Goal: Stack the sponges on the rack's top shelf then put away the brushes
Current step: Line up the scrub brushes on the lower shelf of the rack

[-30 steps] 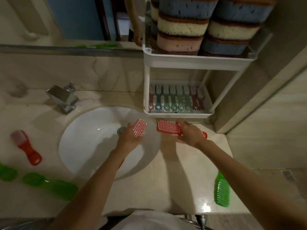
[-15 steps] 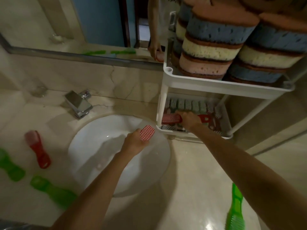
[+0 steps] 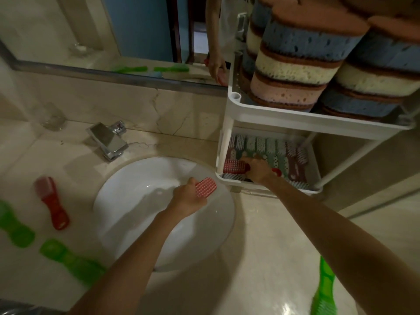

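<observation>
Head view: right hand has carried red brush into lower shelf, fingers curled round handle, release near. Left hand fingers grip second red brush, shelf just right of them. Sponges stacked above fingers.

The left hand and the right hand are bare, and so are the forearms behind them, uncovered down to the lower edge. Beyond the hands, the wall mirror reflects a white garment with dark print.

Top shelf overhangs lower tray, brushes crowd its floor, front open
</observation>
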